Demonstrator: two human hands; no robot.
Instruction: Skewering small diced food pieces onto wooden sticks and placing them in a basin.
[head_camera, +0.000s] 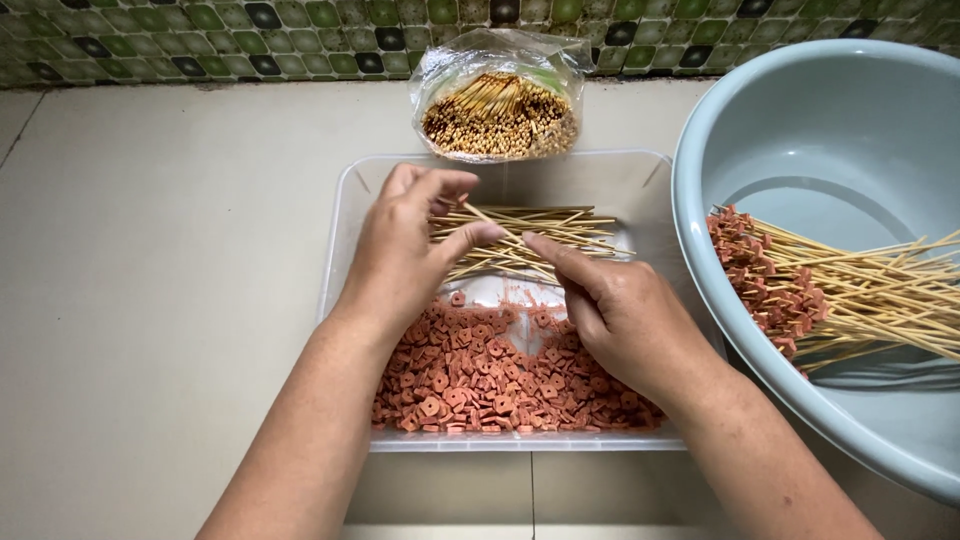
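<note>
A clear plastic tray (345, 200) holds a heap of small reddish-brown pieces (480, 380) at its near end and loose bamboo skewers (560, 225) at its far end. My left hand (400, 255) hovers over the tray, thumb and fingers pinching a skewer out of that pile. My right hand (625, 315) reaches in from the right, its index finger stretched onto the skewers beside the left fingertips. Whether the right hand grips a skewer cannot be told.
A plastic bag of bundled skewers (498, 105) lies behind the tray against a green tiled wall (250, 40). A large pale blue basin (740, 300) at the right holds several skewers threaded with reddish pieces (790, 290). Everything rests on a beige tiled counter (160, 280).
</note>
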